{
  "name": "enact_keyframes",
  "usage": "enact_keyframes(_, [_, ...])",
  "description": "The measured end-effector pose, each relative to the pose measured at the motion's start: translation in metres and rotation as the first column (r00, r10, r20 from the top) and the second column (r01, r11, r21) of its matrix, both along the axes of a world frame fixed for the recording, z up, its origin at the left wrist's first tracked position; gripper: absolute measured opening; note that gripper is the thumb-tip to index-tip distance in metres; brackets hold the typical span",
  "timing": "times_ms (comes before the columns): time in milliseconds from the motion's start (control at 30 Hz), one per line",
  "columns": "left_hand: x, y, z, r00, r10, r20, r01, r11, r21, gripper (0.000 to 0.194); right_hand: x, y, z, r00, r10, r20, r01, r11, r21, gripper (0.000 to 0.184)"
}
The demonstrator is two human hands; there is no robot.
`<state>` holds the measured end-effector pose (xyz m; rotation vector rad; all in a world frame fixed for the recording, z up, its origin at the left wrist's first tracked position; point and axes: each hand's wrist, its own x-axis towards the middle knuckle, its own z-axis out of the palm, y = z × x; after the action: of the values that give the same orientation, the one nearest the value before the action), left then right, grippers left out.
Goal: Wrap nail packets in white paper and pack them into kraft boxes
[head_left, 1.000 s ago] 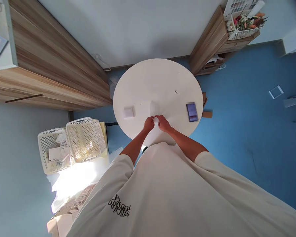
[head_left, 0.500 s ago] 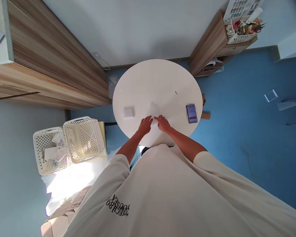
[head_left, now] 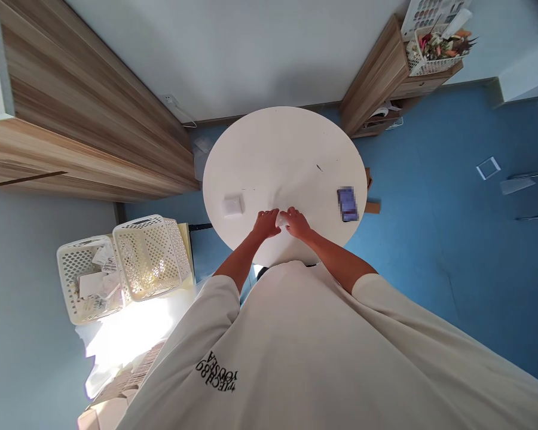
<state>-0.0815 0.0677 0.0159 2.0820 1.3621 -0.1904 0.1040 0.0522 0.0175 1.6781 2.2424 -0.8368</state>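
1. Item: a small white soft-looking object (head_left: pixel 281 220), material not determinable, is sitting between the two hands, on a round white tabletop (head_left: pixel 278 143) near the edge closest to the person.
2. Hands: the left hand (head_left: pixel 266 224) and the right hand (head_left: pixel 297 223) are facing each other with fingers curving inward, and both are pressing close against the item. Neither hand is fully released or tightly clenched. Whether either is actually grasping the item, I cannot tell.
3. Step in hand: in my judgement, the person is working the item between both hands at the table's edge.
4. Next move: this appears to call for a secure two-handed hold before the item is shifted.
5. Surroundings: a white square pad (head_left: pixel 232 206) is lying on the tabletop left of the hands. A pixelated purple-blue rectangular object (head_left: pixel 347 204) is lying to their right. Two white perforated plastic baskets (head_left: pixel 150 257) are standing beyond the table's lower left, above a blue floor (head_left: pixel 430 251).
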Motion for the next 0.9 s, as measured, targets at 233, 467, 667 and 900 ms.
enact_keyframes(233, [0.0,0.0,0.006,0.99,0.119,0.073,-0.107,0.983,-0.152,0.039,-0.003,0.021,0.015,0.997,0.074,0.027,-0.071,0.991,-0.115,0.046])
enact_keyframes(467, [0.006,0.011,0.006,0.914,0.403,0.054,-0.364,0.87,-0.334,0.033,-0.004,0.054,0.018,0.997,0.078,0.022,-0.068,0.951,-0.303,0.043])
enact_keyframes(667, [0.012,0.007,0.001,0.802,0.585,0.121,-0.524,0.787,-0.327,0.031,-0.003,0.059,0.011,0.99,-0.136,-0.041,0.116,0.942,-0.316,0.044])
enact_keyframes(900, [0.026,-0.012,0.001,0.859,0.503,0.095,-0.498,0.864,-0.076,0.062,-0.014,0.049,0.003,0.933,-0.348,-0.094,0.33,0.929,-0.169,0.052])
